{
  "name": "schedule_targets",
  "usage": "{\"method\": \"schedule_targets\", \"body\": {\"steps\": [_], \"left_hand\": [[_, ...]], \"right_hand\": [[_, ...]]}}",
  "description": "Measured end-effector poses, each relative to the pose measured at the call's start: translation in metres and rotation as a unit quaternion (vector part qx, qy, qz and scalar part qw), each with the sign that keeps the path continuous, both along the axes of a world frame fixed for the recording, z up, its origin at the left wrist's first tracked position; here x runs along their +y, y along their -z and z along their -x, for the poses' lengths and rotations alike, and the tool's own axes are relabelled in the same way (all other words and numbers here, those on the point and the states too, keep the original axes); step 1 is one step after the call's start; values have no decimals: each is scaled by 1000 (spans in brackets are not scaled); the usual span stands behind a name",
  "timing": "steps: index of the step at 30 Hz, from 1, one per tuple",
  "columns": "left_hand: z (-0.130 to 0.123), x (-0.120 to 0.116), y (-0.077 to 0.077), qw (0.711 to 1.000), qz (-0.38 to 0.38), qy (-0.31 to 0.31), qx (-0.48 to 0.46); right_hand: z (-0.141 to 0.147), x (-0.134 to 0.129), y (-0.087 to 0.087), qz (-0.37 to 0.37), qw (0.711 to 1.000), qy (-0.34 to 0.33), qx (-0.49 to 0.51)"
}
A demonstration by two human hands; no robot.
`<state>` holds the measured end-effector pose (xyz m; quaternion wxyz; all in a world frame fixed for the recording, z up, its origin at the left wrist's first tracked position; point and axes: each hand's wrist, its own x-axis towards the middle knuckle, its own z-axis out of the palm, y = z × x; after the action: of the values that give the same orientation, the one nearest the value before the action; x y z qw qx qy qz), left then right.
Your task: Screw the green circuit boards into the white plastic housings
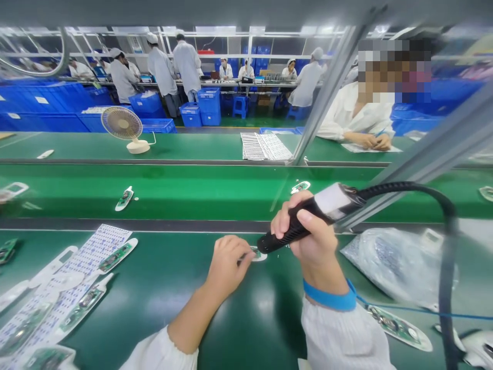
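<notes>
My right hand (308, 231) is wrapped round a black ribbed hand tool (295, 226) that has a white label and a thick corrugated hose (408, 187); its exact kind does not show. The tool's blunt tip points down and left, over the end of a small white plastic casing with a green circuit board (259, 253). That casing lies on the green bench, its left part hidden behind my left hand (231, 259). My left fingers are closed at the casing and appear to grip it. A blue wrist strap (330, 297) circles my right wrist.
Several casings with boards (87, 306) lie left on a printed sheet (102, 246). A clear plastic bag (393, 262) and another casing (402, 326) lie right. Beyond runs a green conveyor belt (200, 192) bearing casings. A metal post (327, 92) slants up; a fan (122, 125) and a co-worker (346, 115) are behind.
</notes>
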<state>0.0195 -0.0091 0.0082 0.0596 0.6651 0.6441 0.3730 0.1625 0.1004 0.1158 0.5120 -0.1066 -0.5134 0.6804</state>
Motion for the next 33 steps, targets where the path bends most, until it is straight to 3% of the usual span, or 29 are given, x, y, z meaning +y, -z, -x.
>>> {"method": "schedule_targets", "body": {"steps": [7,12,17,23,33], "left_hand": [[4,-2,-2,997,27,62,38],[3,9,2,995,68,36,66],[10,14,9,992,91,74,49],[17,11,12,993,94,74,3],[17,10,11,992,110,62,6]], "right_hand": [[-4,9,5,18,998,62,-15],[-5,19,15,31,994,102,-33],[1,21,21,59,987,150,9],[6,19,23,94,984,149,13],[6,22,24,155,978,140,28]]}}
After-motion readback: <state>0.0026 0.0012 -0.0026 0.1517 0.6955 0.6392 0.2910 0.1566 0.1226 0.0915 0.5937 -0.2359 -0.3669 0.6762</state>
